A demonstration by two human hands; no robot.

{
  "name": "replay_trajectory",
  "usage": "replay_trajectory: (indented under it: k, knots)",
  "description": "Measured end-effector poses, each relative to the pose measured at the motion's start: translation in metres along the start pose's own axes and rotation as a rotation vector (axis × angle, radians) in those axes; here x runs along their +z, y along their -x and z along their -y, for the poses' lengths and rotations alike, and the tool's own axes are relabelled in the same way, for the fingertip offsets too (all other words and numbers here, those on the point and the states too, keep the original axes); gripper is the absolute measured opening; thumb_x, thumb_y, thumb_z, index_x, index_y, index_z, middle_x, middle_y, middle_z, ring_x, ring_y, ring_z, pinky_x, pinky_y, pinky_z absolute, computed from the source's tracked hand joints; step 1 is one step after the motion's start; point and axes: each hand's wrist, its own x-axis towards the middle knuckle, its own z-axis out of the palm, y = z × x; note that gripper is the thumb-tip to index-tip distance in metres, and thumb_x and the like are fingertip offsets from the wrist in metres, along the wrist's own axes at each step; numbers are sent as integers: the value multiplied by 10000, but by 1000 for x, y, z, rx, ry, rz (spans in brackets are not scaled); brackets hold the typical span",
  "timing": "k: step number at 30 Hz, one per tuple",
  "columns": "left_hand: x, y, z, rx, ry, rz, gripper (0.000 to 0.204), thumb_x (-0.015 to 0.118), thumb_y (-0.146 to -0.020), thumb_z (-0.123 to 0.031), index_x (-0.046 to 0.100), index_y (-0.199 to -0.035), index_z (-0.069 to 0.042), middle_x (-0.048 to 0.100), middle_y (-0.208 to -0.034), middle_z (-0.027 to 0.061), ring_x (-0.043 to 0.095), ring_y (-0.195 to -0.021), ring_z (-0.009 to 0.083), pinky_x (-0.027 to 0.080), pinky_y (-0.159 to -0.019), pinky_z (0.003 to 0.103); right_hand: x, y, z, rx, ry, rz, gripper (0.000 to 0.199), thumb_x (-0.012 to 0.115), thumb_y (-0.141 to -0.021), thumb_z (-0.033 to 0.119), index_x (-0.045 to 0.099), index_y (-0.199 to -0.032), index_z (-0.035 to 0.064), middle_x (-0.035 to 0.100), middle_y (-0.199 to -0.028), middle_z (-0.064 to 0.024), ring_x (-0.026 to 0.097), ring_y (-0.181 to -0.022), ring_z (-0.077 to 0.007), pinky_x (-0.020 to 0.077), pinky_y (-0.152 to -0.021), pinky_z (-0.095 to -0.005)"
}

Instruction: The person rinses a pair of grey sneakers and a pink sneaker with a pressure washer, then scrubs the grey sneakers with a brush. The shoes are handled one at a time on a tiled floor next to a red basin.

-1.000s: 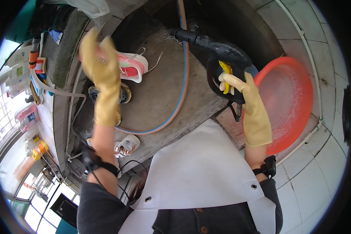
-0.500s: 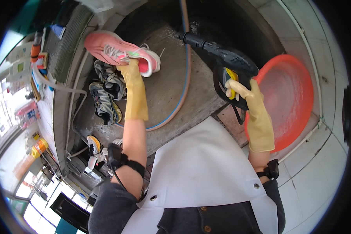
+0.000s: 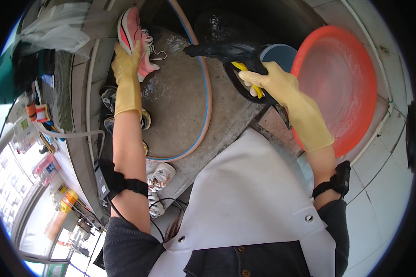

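Observation:
In a long yellow rubber glove, my left hand (image 3: 126, 62) grips a pink running shoe (image 3: 133, 28) with white laces and a white sole edge. The shoe is held tilted, toe away from me, over the wet grey slab at the far left. My right hand (image 3: 275, 81), gloved likewise, is wrapped round the handle of a black spray gun (image 3: 235, 51) with a yellow trigger. Its nozzle points left, above the slab. Dark sneakers (image 3: 108, 99) stand partly hidden behind my left forearm.
A tan hose (image 3: 209, 99) with a blue stripe curves across the concrete slab (image 3: 175, 120). On the right is a large red basin (image 3: 370, 92), with a blue bucket (image 3: 279, 51) beside it. White shoes (image 3: 162, 175) lie near the slab's front left corner. Plastic sheeting (image 3: 60, 27) hangs at upper left.
The pink shoe has moved farther away and turned from lying sideways to toe-up with its side showing. My right hand and the spray gun have shifted left and slightly away. The view has shifted too.

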Motion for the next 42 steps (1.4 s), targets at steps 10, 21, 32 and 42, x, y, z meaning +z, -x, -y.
replay_trajectory:
  k: [10, 21, 32, 42]
  knots:
    - [29, -13, 28, -63, 382, 23, 892, 530, -1028, -756, 575, -1546, -31, 679, -1450, 279, 653, -1329, 470, 507, -1130, 493, 4, -54, 24, 58, 114, 62, 423, 741, -905, 493, 688, -893, 74, 656, -711, -4, 622, -674, -123, 447, -629, -319]
    - [40, -11, 34, -132, 413, 23, 868, 481, -1049, -753, 634, -1478, -14, 708, -1397, 276, 672, -1297, 465, 521, -1093, 492, -1, -59, 69, -37, 88, 136, 454, 762, -884, 561, 749, -892, 107, 705, -695, -32, 682, -716, -156, 525, -832, -325]
    - [40, -9, 40, -201, 407, -11, 867, 433, -1069, -751, 693, -1409, 3, 737, -1344, 273, 690, -1266, 460, 536, -1056, 491, 0, -108, 61, -74, 36, 253, 457, 745, -948, 488, 723, -788, 61, 670, -660, -78, 648, -679, -176, 499, -770, -321]
    - [50, -14, 51, -163, 421, -124, 883, 419, -1055, -770, 746, -1199, 38, 764, -1141, 307, 709, -1118, 497, 535, -967, 521, -3, -140, 48, -203, -148, 401, 427, 744, -983, 498, 713, -874, 86, 662, -673, -40, 554, -518, -109, 372, -468, -272]
